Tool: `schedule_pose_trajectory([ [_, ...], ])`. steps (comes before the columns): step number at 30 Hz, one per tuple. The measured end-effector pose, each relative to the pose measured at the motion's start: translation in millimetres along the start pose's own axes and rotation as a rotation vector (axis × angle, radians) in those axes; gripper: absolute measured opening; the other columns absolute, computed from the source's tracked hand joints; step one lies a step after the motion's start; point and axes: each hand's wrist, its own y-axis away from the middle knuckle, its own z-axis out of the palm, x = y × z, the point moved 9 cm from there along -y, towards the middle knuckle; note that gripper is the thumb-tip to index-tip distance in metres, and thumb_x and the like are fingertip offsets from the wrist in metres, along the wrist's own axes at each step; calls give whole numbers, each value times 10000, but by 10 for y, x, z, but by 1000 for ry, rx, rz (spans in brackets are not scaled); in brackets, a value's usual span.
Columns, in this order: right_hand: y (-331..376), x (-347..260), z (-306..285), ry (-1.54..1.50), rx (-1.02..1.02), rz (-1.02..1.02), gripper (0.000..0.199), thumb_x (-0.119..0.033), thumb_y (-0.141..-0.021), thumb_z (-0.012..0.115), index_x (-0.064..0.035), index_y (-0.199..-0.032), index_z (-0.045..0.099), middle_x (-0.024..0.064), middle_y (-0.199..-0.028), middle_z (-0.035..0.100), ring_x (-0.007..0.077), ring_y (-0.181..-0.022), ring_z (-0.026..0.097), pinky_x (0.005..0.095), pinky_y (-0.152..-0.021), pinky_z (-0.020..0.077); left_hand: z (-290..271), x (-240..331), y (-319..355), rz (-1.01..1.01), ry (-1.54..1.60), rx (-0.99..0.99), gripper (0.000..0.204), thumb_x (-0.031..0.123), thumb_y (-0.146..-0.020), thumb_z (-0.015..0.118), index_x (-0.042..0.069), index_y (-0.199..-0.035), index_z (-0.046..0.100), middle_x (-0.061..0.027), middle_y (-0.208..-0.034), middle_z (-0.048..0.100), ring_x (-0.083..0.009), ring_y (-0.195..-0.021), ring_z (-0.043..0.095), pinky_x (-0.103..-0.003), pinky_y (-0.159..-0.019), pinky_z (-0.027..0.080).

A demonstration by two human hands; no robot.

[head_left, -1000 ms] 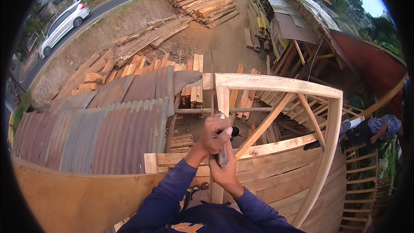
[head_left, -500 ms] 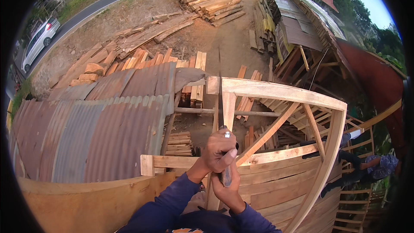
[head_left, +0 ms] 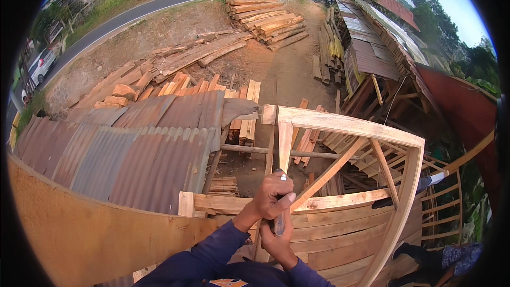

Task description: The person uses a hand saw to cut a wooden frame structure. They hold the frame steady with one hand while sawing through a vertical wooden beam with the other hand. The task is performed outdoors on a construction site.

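Both my hands are wrapped round the dark handle of a handsaw, held in front of my chest. My left hand, with a ring on one finger, grips the upper part. Below it, my right hand closes on the lower end. The thin blade is edge-on and hard to make out. Beyond my hands is a pale timber frame. A narrow dark line separates its top beam from a short end block. An upright post stands under the beam, and a diagonal brace slopes down toward my hands.
A lower crossbeam runs behind my hands, above plank boarding. Rusty corrugated roofing lies to the left, a wide board nearer. Timber piles stand below by the road. Another person is at lower right.
The saw blade, which stood up past the beam before, no longer shows there. My view has shifted, and the other person appears lower. A motorcycle with a rider now shows on the road.
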Motion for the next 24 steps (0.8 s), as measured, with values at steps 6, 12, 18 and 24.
schedule_pose_trajectory([
  [6,-843,-301,342,-118,-43,-5,690,58,-839,532,36,-1475,265,70,-840,598,83,-560,513,245,-485,412,-550,-398,-600,-187,148,146,468,293,-914,577,-10,-561,526,-43,-491,496,-99,-462,454,-300,-446,334],
  [12,408,-362,17,100,-95,-35,697,7,-811,584,83,-1436,284,162,-977,633,181,-892,647,292,-748,502,80,407,148,-59,75,-10,326,124,-830,551,34,-546,418,-87,-530,392,-257,-489,411,-338,-608,377],
  [18,-330,-244,70,6,13,-69,674,63,-814,540,69,-1447,306,128,-1115,581,120,-948,581,247,-787,483,-141,-82,-213,2,5,72,347,168,-841,547,19,-538,466,-95,-520,453,-247,-484,445,-352,-578,377],
  [24,-1052,-425,318,-73,-77,86,760,23,-805,542,53,-1496,226,172,-1074,642,135,-836,590,244,-748,487,-647,-590,-815,-276,182,224,475,248,-922,560,16,-514,485,-30,-499,492,-113,-478,488,-286,-493,401],
])
